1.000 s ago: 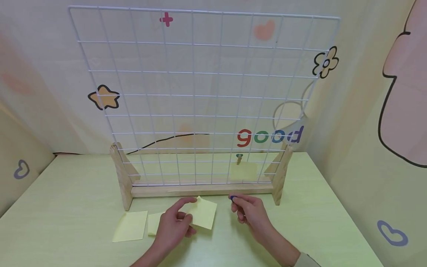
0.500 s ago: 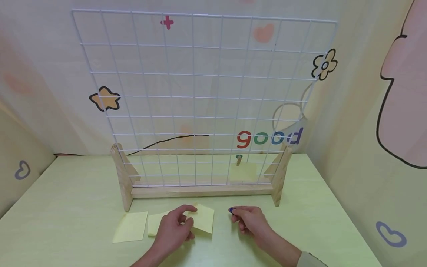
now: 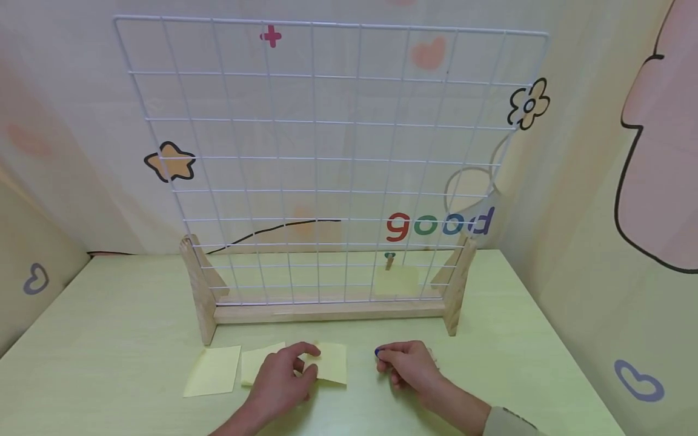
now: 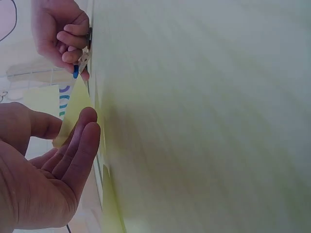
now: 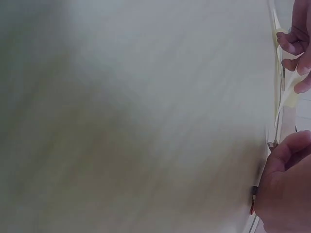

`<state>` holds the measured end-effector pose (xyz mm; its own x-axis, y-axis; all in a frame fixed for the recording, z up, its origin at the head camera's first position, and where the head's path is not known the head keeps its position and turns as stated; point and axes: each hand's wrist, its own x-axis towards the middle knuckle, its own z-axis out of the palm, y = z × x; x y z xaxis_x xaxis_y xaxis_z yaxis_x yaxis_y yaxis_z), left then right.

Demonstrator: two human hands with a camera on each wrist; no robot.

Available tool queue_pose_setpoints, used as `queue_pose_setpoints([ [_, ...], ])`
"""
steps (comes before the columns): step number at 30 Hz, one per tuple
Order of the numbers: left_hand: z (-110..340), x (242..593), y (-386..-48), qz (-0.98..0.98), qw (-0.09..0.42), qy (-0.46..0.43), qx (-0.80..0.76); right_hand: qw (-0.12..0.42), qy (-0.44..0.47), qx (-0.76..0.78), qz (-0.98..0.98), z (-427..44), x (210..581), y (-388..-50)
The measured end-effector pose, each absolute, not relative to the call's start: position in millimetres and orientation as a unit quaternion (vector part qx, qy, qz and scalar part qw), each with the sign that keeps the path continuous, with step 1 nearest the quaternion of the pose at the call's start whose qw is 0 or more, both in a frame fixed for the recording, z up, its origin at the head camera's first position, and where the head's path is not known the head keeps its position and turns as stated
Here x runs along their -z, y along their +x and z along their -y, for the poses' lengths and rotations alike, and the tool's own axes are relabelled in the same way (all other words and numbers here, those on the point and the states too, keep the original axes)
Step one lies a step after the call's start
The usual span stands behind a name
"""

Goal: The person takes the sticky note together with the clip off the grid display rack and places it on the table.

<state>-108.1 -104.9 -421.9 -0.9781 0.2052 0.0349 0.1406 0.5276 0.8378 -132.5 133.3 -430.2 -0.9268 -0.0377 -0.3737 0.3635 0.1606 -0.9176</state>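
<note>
My left hand (image 3: 286,378) holds a yellow sticky note (image 3: 331,363) between thumb and fingers, low over the table. In the left wrist view that note (image 4: 73,109) stands tilted, one corner pointing at the other hand. To its right, my right hand (image 3: 411,366) pinches a small wooden clip with a blue top (image 3: 378,352); the fingers cover most of it. Two more yellow notes lie on the table: one at far left (image 3: 212,371), and another (image 3: 260,362) partly behind my left hand. A green-topped wooden clip (image 3: 389,261) holds a yellow note (image 3: 397,280) on the grid.
A white wire grid (image 3: 332,160) stands upright in a wooden base (image 3: 332,313) behind the hands. Beside my right hand, a small dark and red item (image 5: 253,200) lies on the table. A patterned backdrop (image 3: 583,181) surrounds the pale table (image 3: 109,363).
Both hands have come down slightly towards the table's front. The held note has lowered and shows less of its face. My right hand keeps its pinch on the blue-topped clip.
</note>
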Motion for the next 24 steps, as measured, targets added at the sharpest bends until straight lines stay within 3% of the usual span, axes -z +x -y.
queue_pose_setpoints([
  [24, 111.2, 425.4, -109.2, -0.925, 0.001, 0.128, -0.357, 0.088, 0.051, 0.574, -0.813, -136.6, 435.8, -128.1],
])
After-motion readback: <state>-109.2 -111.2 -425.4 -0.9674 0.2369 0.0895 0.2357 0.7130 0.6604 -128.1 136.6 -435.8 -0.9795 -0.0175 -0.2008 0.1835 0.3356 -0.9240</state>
